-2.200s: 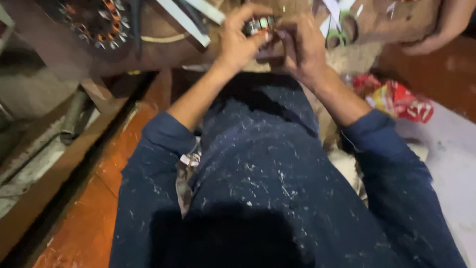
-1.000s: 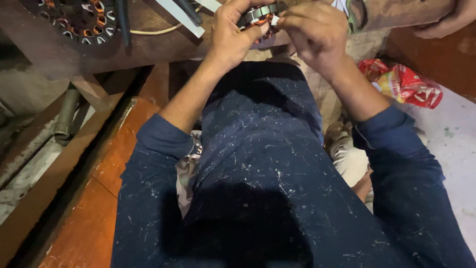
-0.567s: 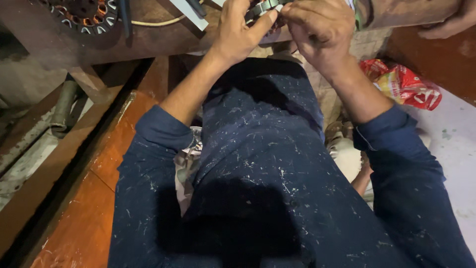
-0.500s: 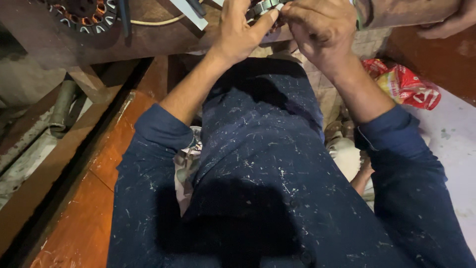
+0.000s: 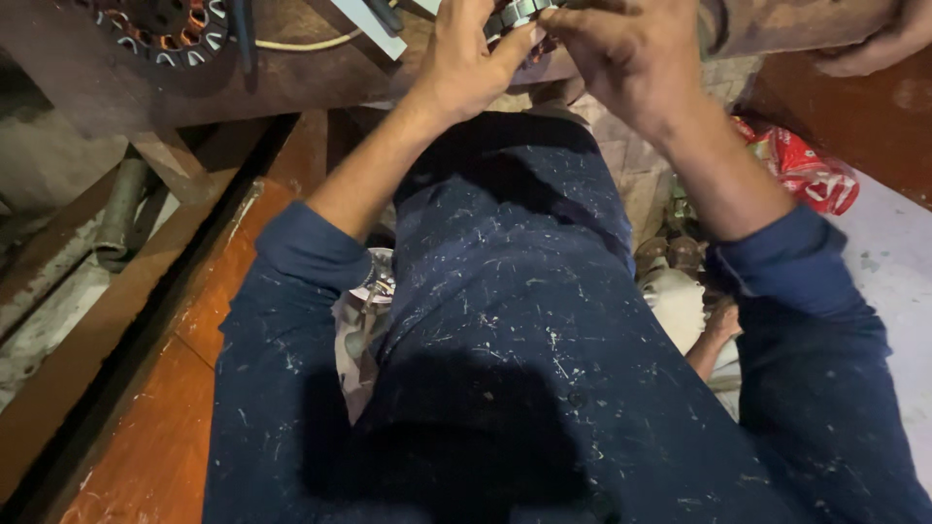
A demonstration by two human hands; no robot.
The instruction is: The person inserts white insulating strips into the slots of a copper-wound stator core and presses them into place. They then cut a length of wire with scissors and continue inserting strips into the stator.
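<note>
- Both hands close on a small metal part at the top edge, above the wooden bench.
- Left hand pinches it with its thumb; right hand covers its other side.
- A round coil-wound motor core lies far left; a red packet sits right.

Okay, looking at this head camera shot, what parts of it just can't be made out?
- Small metal part held between left hand and right hand: head view, cut off by the top edge and covered by fingers, so its shape stays unclear.
- Round wound core: head view, upper half cropped by the top edge.
- Another person's hand: top right corner, mostly out of frame.
- Red packet: partly behind the right forearm.
</note>
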